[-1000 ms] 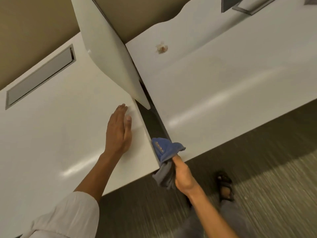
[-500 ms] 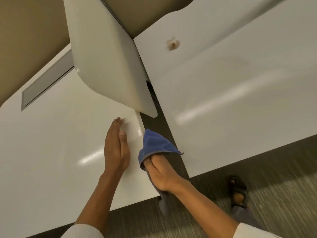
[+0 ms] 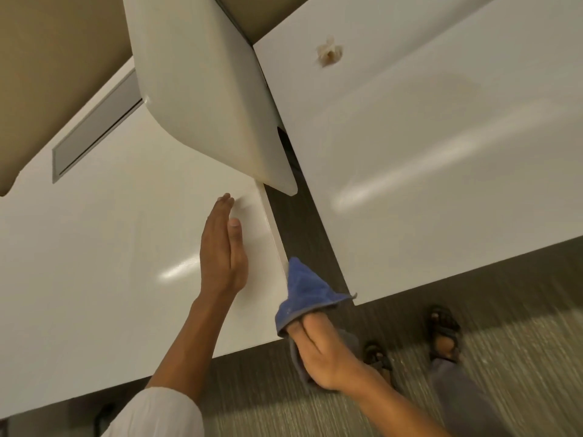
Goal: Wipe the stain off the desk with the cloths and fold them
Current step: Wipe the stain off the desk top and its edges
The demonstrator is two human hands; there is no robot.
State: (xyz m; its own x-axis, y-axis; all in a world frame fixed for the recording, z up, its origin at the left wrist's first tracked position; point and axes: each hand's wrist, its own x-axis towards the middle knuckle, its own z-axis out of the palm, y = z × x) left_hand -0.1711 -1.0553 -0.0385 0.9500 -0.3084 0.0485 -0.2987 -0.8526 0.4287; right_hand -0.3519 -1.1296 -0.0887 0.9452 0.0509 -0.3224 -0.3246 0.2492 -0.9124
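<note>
While the left hand (image 3: 222, 250) lies flat and empty on the near surface (image 3: 94, 263), the right hand (image 3: 318, 348) keeps a closed grip on the blue cloth (image 3: 304, 291) at the gap. The stain (image 3: 329, 54) sits well apart on the far surface (image 3: 441, 152), beyond the white divider (image 3: 205, 89); reach around it and press firmly.

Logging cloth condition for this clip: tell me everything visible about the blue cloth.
The blue cloth looks like soft, napped microfibre with a stitched edge. It is bunched, not folded, rising to a point over the gap between the two white desks. The right hand has it in its grip from below, fingers wrapped into it. A greyer part hangs beneath the hand; whether that is a second cloth is unclear. It is nowhere near the stain.
</note>
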